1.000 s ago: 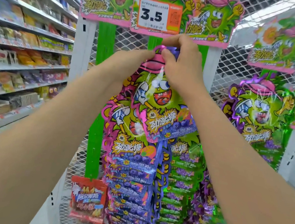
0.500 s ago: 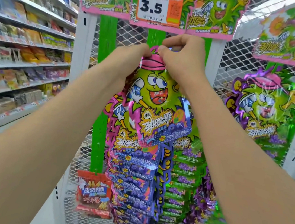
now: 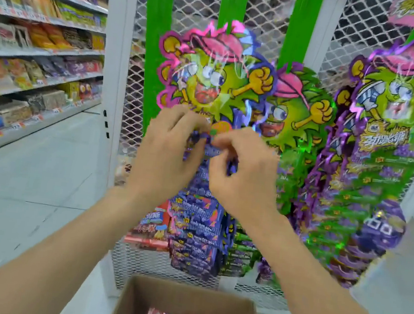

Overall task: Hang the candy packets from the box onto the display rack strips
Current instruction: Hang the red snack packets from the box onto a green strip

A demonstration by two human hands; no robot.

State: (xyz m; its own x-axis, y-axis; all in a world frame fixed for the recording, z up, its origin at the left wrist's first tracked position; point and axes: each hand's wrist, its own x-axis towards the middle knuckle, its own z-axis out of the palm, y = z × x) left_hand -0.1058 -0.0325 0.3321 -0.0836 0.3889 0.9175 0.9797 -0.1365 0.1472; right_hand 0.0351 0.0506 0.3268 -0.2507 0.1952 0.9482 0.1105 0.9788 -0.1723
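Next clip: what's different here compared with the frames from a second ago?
Both hands came down from the top of the candy packet, where they pinched it at the green strip. The left hand and right hand now pinch its lower edge; blur hides the exact grip. The view tipped down, bringing the cardboard box into sight. The packet stays hanging on the same strip.
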